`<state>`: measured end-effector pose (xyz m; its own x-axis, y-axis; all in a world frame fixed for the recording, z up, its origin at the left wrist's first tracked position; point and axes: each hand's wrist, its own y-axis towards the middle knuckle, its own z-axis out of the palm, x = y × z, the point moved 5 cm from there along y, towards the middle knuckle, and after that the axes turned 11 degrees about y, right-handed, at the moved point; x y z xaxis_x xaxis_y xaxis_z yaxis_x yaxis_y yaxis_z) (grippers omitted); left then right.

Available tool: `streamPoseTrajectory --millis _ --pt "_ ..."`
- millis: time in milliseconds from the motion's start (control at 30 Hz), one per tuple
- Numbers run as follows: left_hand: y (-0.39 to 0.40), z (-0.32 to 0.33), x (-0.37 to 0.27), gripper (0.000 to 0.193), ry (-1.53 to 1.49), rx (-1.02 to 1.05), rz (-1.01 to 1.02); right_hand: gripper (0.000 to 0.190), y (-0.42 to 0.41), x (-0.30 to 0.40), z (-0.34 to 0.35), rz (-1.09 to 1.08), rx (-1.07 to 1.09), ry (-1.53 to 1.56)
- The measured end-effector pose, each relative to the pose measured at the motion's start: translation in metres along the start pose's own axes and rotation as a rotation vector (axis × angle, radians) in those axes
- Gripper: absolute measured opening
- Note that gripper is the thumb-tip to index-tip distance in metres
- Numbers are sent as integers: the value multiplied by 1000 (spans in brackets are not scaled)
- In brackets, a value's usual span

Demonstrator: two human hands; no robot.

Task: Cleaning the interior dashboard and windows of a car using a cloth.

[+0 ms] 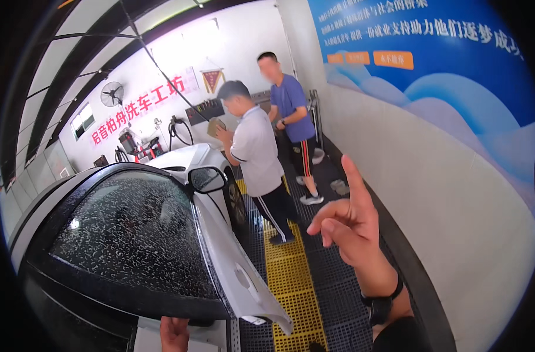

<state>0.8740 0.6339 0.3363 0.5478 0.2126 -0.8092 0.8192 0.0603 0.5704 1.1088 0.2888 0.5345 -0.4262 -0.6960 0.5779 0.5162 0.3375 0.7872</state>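
Observation:
A white car's door (pixel 245 275) stands open in front of me, its window glass (pixel 135 233) covered with water drops and streaks. My left hand (pixel 175 335) is low in the view, against the black lower edge of the window; its fingertips are hidden there, so its hold cannot be made out. To the right of the door, my right hand (pixel 353 220) is raised in the air with nothing in it. Its index finger points up and the other fingers are loosely bent. A black wristwatch (pixel 379 308) is on that wrist. A wing mirror (pixel 207 179), also wet, sits at the door's front corner.
A person in a white shirt (pixel 256 154) stands by the front wheel (pixel 236 198), holding a tan cloth or sponge (pixel 216 128). Behind stands another person in a purple shirt (pixel 291 105). Yellow and black floor grating (pixel 294 281) runs beside a white wall (pixel 408 176).

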Motion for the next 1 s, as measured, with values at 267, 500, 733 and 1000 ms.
streamPoseTrajectory --millis 267,500,733,1000 --pt "-7 5 -16 68 -121 -22 -77 21 -65 -84 -7 570 221 -337" --pt "8 -3 11 69 -214 103 -117 36 -169 -145 54 1022 778 -223" --pt "83 86 17 63 -240 291 -290 15 -193 -160 76 489 781 -534" --pt "210 186 78 81 265 578 265 18 -156 -200 22 237 723 -928"
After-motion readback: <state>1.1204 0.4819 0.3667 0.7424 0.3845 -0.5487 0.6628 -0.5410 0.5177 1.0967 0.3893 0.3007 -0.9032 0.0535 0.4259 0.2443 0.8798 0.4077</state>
